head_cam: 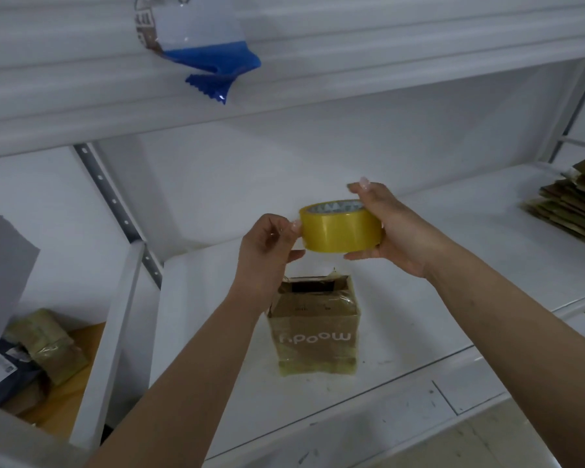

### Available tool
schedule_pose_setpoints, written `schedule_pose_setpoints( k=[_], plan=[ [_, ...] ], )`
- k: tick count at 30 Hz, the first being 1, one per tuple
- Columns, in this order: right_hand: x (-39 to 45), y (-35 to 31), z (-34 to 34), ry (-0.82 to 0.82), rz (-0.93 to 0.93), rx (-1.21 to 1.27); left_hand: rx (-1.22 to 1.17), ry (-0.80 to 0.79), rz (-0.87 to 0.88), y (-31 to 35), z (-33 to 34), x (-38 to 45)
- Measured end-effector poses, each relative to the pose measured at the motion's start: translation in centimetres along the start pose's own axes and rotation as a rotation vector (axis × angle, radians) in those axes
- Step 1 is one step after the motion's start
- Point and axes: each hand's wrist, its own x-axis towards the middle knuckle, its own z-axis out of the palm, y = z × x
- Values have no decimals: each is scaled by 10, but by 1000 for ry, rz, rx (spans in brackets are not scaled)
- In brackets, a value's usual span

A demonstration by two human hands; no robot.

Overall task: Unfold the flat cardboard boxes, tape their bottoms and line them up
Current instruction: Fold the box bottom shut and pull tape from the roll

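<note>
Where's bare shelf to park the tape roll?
Bare patches on the white shelf: right of the taped box up to the flat cardboard stack, and left of the box to the upright. Crowded at the far right.

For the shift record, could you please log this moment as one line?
right hand: holds tape roll | left hand: pinches roll's edge | box: on shelf below | flat boxes: stacked right

Cardboard box (314,332): white lettering on front face, upside down, reads "moodn"-like, last letter uncertain. Other print illegible.
</note>
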Motion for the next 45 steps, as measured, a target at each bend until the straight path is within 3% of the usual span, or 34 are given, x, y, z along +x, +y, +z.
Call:
schedule_pose_setpoints(
  k=[3,5,10,15,19,25,34,41,45],
  plan=[
    [-7,-5,5,-98,-45,-430,24,191,-40,4,2,6],
    [-7,-8,7,-111,-136,-554,68,247,-64,5,3,7],
    [-4,-16,6,-198,-282,-381,43,240,-150,1,2,1],
    [3,-11,6,-139,-208,-389,255,288,-174,-8,-11,-4],
    [8,0,1,-51,-160,-501,127,328,-210,-9,-34,-7],
    [15,-2,-1,-58,-48,-483,59,235,-372,-19,-34,-17],
    [22,-10,9,-82,-33,-536,39,281,-407,-28,-35,-18],
    [22,-2,23,-75,-24,-628,-157,305,-444,-30,-41,-26],
    [20,-6,21,-66,-42,-593,-109,300,-435,-22,-44,-26]
  ],
)
